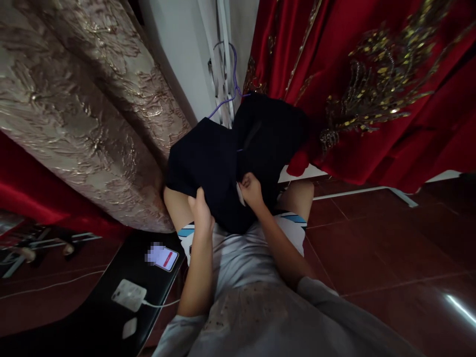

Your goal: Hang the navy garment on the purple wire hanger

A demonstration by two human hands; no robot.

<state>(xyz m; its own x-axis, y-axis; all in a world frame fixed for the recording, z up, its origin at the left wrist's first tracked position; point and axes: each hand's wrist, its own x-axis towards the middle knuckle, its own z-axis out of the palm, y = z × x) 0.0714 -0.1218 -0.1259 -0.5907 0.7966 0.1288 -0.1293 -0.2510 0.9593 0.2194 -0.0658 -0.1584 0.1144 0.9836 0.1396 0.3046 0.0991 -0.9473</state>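
Dark navy soft cloth garment [226, 163] draped over my knees, limp, light. Left hand [201, 210] pinches its near hem; right hand [252, 191] closed on a fold mid-edge. Best gripped at hems.

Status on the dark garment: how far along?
Done: dark garment is on the lap, purple hanger at its top. In hand: left hand and right hand both grip its near edge. Left: it's still bunched, neither flat nor folded.

Dim, edges warped (floor [427, 277] glare rt)
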